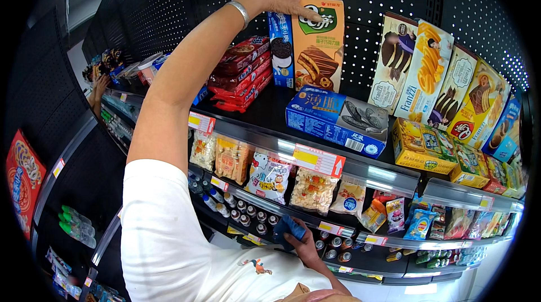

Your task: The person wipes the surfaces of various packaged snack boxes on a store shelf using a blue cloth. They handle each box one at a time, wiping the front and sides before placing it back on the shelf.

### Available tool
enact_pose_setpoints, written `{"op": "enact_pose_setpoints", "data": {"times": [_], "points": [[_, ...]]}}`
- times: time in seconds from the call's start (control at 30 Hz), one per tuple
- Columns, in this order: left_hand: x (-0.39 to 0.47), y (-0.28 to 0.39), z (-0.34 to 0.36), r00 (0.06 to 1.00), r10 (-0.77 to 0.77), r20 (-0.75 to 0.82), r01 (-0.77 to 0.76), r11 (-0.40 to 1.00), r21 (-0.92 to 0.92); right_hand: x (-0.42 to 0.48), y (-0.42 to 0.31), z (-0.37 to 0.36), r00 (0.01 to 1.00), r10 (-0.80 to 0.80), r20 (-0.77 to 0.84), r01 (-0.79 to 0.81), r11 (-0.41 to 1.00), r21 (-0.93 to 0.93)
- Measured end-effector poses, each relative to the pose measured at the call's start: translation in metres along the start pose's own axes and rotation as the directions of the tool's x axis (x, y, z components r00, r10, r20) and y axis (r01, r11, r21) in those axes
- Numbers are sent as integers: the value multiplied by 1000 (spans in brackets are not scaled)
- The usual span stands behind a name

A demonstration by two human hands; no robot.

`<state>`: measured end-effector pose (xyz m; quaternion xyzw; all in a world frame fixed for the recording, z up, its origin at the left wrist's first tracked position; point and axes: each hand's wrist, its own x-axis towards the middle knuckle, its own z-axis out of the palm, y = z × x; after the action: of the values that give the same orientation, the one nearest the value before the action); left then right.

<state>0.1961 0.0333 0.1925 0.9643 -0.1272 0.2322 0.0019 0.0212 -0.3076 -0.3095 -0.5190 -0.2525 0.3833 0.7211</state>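
Note:
My left hand (291, 1), with a silver bracelet at the wrist, grips the top of an upright orange box of chocolate cakes (318, 48). The thumb lies on the box's front; the other fingers are partly hidden behind its top edge. A blue Oreo box (282, 54) stands close beside it on the left. In front lies a blue and grey box of thin Oreo biscuits (338, 120), flat near the shelf's front edge. Lower down, close to my body, my right hand (305, 242) holds a folded blue cloth (288, 231).
Red biscuit packs (243, 75) are stacked left of the boxes. Upright Franzzi boxes (424, 69) and yellow boxes (424, 145) stand to the right. Snack bags (315, 190) fill the shelf below, above bottles (241, 213). Another hand (99, 86) reaches among goods at far left.

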Motion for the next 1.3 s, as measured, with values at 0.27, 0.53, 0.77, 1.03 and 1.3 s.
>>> {"op": "enact_pose_setpoints", "data": {"times": [0.27, 0.53, 0.77, 1.03, 1.3], "points": [[1, -5, 1, 1000, 23, -10, -23, 1000, 6, 2, 7, -5, 1000, 10, 3, -10, 999, -32], [-4, 7, -2, 1000, -9, 3, 9, 1000, 1, 3, 14, -10, 1000, -6, 26, 7, 999, -37], [-13, 27, -12, 998, -28, 58, 27, 1000, 10, 3, 16, -12, 997, 34, 69, -34, 999, 5], [23, 117, -18, 973, 135, -189, -157, 982, -105, 15, 47, -29, 991, -90, 104, 105, 982, -154], [73, 134, 15, 993, 115, -16, -116, 991, -72, 4, 36, -20, 967, -228, 117, 247, 951, -184]]}}
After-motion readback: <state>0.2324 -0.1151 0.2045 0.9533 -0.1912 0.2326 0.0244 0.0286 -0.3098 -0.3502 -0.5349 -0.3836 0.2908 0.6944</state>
